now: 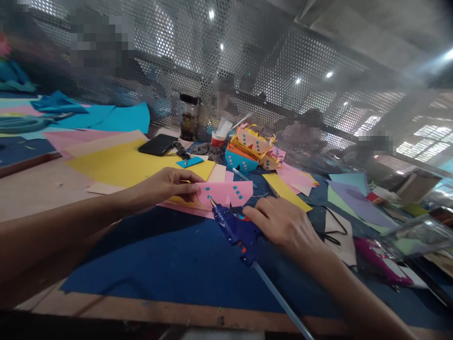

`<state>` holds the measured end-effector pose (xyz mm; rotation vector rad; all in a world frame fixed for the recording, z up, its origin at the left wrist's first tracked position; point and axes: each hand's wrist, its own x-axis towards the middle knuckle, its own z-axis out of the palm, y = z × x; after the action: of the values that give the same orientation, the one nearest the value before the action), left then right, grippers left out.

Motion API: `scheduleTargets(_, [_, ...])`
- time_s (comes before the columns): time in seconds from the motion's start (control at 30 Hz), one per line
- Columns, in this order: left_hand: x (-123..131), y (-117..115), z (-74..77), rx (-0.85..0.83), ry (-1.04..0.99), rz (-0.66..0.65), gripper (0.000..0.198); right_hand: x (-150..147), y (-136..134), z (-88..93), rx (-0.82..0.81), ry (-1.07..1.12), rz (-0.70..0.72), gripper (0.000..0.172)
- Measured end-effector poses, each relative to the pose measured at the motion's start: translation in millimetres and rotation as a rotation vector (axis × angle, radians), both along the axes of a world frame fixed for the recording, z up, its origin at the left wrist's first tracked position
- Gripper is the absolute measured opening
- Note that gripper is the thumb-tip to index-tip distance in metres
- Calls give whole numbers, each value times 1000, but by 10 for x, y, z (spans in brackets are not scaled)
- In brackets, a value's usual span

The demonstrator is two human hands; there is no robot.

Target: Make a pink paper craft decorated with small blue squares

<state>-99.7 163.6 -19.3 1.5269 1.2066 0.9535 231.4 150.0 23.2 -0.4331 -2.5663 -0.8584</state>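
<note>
My left hand point(170, 186) pinches the left end of a pink paper cutout point(224, 190), which has small blue squares and a triangular notch in its lower edge. My right hand point(281, 219) is wrapped round a blue glue gun point(235, 226). The gun's metal nozzle meets the cutout near a blue square on its left part. A long clear glue stick point(278, 290) sticks out of the gun's back end. Behind the cutout, decorated orange and blue paper pieces point(242, 158) are stacked.
Yellow sheets point(106, 163), a black phone point(157, 144), a dark-lidded jar point(188, 118) and a red-and-white cup point(218, 138) lie or stand beyond my hands. At right are purple paper point(361, 200), a clear box point(417, 236) and a magenta object point(382, 262). A perforated metal screen rises behind.
</note>
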Motion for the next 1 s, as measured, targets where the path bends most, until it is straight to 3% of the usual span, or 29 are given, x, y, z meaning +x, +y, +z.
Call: scheduleTargets(1.0, [-18, -1, -12, 19, 31, -106, 41, 7, 40, -5, 53, -100, -66, 17])
